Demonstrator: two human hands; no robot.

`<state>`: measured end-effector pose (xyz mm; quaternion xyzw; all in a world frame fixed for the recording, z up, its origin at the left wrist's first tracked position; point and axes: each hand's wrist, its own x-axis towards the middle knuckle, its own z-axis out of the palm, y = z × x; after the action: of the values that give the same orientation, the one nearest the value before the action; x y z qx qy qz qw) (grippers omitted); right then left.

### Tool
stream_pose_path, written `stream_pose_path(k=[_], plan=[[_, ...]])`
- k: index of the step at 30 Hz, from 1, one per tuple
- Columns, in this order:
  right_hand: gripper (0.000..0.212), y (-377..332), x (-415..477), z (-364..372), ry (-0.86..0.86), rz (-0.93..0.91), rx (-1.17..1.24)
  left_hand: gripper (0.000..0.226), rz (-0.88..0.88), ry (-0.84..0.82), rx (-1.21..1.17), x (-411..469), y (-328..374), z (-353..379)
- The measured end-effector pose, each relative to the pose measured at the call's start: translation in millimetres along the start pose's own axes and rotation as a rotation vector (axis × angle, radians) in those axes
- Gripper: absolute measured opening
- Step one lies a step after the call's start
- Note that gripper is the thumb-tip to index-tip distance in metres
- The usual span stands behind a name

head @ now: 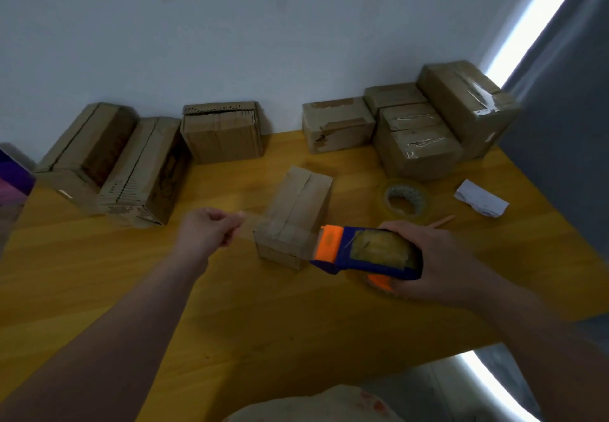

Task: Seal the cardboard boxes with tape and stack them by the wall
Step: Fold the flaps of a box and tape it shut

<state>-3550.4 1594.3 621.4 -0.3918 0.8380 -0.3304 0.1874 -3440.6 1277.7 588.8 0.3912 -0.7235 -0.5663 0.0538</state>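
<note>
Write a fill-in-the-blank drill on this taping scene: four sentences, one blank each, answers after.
1. The right hand grips a blue and ____ tape dispenser.
2. The left hand pinches the free end of the ____ stretched over the middle box.
3. A spare tape roll lies on the table near a crumpled ____ paper.
4. The shiny taped boxes are stacked on the person's ____ side.
Answers: orange; tape; white; right.
</note>
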Motion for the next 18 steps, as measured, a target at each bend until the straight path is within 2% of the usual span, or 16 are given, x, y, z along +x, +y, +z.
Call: stream_pose_path(k=[6,18], plan=[[0.073,10.1,0.4,15.1,-0.004,0.015,-0.076,0.026,0.010,0.095,0.021,3.7,-10.2,13.5],[0.080,35.6,7.5,43.1,-0.055,0.071,-0.099,0.030,-0.008,0.061,0.153,19.9,-28.2,19.8]])
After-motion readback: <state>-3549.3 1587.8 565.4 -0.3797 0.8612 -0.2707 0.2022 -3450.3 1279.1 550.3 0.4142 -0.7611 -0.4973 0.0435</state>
